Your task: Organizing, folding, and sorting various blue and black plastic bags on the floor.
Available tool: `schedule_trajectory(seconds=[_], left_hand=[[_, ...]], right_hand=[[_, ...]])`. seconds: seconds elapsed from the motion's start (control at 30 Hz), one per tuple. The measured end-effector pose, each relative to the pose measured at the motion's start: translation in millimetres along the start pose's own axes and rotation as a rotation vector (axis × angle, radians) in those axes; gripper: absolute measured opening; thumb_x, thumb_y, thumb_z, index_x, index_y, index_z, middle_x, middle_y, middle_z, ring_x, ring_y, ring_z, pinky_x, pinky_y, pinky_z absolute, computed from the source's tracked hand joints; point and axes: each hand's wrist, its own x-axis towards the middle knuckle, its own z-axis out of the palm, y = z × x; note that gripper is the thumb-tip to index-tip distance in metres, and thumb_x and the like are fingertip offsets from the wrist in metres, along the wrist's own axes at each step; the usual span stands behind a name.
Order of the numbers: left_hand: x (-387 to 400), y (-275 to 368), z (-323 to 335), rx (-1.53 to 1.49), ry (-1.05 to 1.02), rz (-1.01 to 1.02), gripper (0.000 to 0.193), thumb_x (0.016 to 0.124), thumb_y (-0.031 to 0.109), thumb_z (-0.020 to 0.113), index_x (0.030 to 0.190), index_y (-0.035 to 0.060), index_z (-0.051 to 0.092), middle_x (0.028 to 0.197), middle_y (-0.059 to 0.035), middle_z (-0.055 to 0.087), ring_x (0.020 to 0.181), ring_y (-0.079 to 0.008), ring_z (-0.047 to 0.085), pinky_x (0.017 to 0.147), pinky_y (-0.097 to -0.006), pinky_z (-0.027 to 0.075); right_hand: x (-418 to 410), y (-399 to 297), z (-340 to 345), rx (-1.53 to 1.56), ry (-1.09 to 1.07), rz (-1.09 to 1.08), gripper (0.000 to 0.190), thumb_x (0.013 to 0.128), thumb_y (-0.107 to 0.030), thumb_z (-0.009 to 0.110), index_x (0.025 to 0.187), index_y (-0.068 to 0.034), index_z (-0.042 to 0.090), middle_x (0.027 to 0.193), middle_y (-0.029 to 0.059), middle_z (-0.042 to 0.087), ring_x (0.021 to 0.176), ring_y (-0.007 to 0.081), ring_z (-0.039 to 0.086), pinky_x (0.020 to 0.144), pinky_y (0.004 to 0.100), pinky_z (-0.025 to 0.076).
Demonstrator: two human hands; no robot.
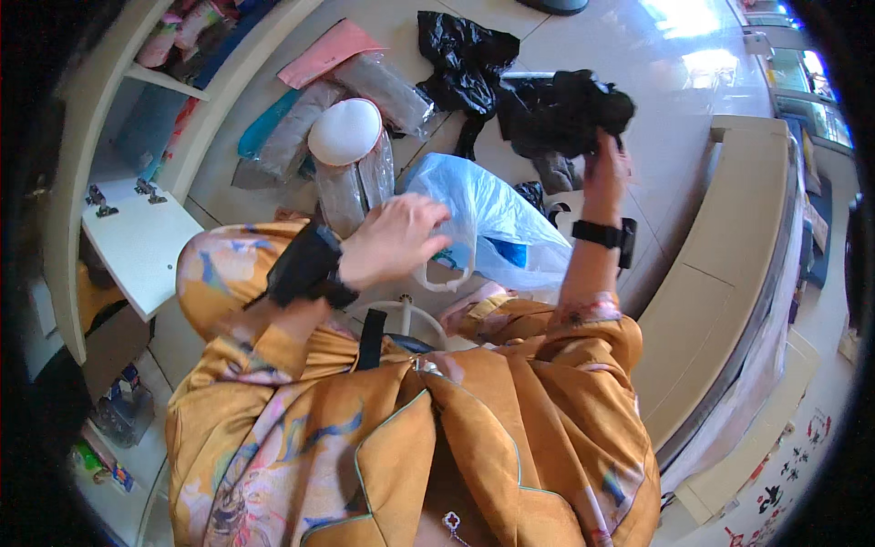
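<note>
My right hand (pixel 608 164) is raised at the upper right, closed on a dark bundle of cloth (pixel 571 113). Over the near edge of a translucent plastic bag (pixel 478 198) hovers my left hand (pixel 396 239), fingers spread and slightly curled, holding nothing. The bag lies on the floor before me, its looped handle towards me and something blue inside. To its left stand a white rounded object (pixel 345 132) and clear-wrapped grey packages (pixel 340 195). A crumpled black plastic bag (pixel 465 58) lies beyond, left of the bundle. Beneath the bundle, a grey item (pixel 557 171) is partly hidden.
A pink packet (pixel 331 51) and a blue packet (pixel 270 126) lie among wrapped packages on the tiled floor. At the left, a white cabinet door (pixel 140 239) hangs open from shelving. A long beige furniture edge (pixel 711 273) curves along the right.
</note>
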Motion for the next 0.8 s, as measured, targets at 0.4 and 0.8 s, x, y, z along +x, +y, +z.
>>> schedule_trajectory(seconds=[0.4,0.8], left_hand=[[4.4,7.3,16.6,-1.588,-0.361,-0.303,0.072,0.076,0.064,0.042,0.127,0.0143,0.036,0.124,-0.0070,0.045,0.108,-0.0233,0.045,0.088,-0.0445,0.037],[-73.2,35.9,-2.5,-1.347,0.530,-0.168,0.032,0.077,0.004,0.055,0.108,0.0032,0.052,0.097,-0.0062,0.059,0.088,-0.0183,0.057,0.079,-0.0307,0.045]], right_hand=[[-182.6,-58.7,-10.0,0.049,-0.246,0.168,0.021,0.083,-0.015,0.049,0.100,-0.003,0.054,0.091,0.0056,0.057,0.083,0.0152,0.055,0.072,0.0270,0.044],[-268.0,-17.6,20.3,-0.090,-0.346,0.022,0.014,0.080,-0.004,0.058,0.092,0.001,0.059,0.083,0.0000,0.060,0.075,0.0067,0.052,0.068,0.0202,0.043]])
